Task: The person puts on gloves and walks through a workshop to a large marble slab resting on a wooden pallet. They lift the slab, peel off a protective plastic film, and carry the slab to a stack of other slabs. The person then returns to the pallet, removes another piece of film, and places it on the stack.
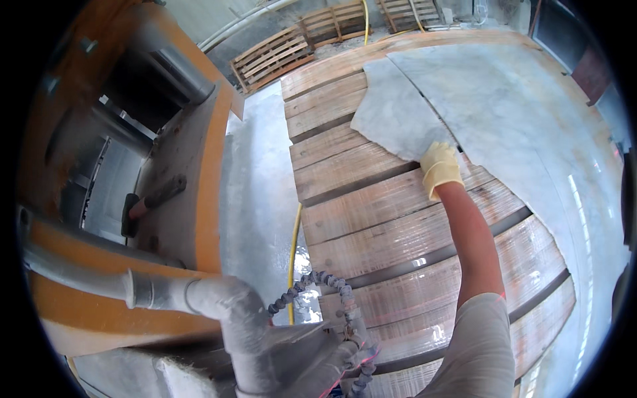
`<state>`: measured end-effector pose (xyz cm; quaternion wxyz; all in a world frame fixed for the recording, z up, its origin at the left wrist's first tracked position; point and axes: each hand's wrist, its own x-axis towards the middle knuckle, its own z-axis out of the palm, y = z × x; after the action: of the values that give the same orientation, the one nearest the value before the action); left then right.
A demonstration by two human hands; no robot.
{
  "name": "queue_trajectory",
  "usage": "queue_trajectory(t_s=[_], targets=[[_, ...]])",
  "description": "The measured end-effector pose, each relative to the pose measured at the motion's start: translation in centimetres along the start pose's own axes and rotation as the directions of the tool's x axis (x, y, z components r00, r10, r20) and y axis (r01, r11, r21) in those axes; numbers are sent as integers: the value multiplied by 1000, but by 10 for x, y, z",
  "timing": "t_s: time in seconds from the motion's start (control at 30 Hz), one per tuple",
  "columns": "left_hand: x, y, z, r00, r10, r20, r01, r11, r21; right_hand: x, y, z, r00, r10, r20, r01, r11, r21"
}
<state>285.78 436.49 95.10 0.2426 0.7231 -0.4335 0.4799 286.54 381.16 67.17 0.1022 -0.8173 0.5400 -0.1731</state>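
Note:
My right hand, in a cream glove, reaches out over the slatted wooden table. Its fingers are curled at the near edge of a broken piece of grey-white stone slab and appear to grip it; the fingertips are partly hidden. That piece lies flat on the boards, with a jagged left and near edge. Along its right side a narrow dark gap parts it from a much larger pale stone slab, whose near edge is also irregular. My left hand is out of the picture.
Wet wooden boards have open gaps between them. An orange machine frame stands at left, with a hammer on its ledge. Grey pipe, a segmented hose and a yellow hose are near. Wooden pallets lean behind.

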Motion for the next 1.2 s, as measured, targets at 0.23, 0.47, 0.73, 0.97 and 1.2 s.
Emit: queue_trajectory(t_s=[0.23,0.47,0.73,0.97,1.2], targets=[[9,-16,-28,999,3,-54,-9,995,-102,-106,30,-5,995,90,36,-88,995,-45],[17,-56,-111,984,-61,-170,35,988,-149,-308,19,-104,874,-4,486,149,954,-261],[-43,-124,-143,914,-190,-358,123,972,-202,-510,31,-112,808,110,578,29,974,-226],[-115,-78,-125,615,756,224,144,172,-975,-714,68,-79,867,239,437,-158,964,-214],[-299,-100,-28,-186,397,899,959,273,78,-861,47,-98,887,218,408,-113,957,-267]])
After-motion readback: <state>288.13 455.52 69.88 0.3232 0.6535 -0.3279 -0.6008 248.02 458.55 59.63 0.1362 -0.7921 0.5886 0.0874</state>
